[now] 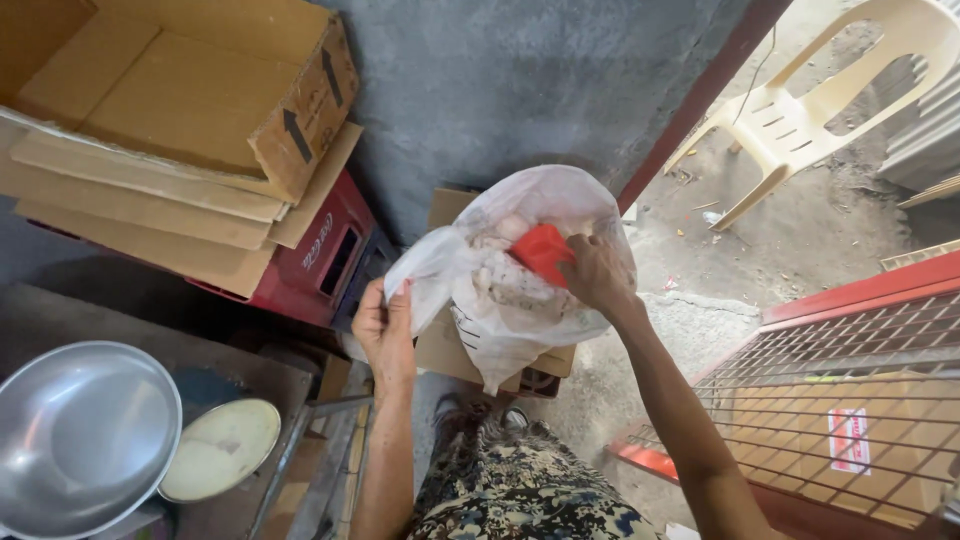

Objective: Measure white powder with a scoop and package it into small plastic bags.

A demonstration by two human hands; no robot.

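A large translucent white plastic bag (510, 290) with whitish powder or grain inside hangs in front of me, above a small cardboard box (445, 345). My left hand (385, 325) pinches the bag's open edge on the left and holds it up. My right hand (595, 270) reaches into the bag's mouth from the right and grips a red plastic scoop (540, 250), which sits partly inside the bag.
A red plastic crate (330, 260) carries flattened cardboard and an open carton (190, 90) at the left. A metal basin (80, 430) and a round lid (220, 450) lie on a dark table lower left. A red wire-mesh rack (850, 400) stands right; a cream plastic chair (820, 100) beyond.
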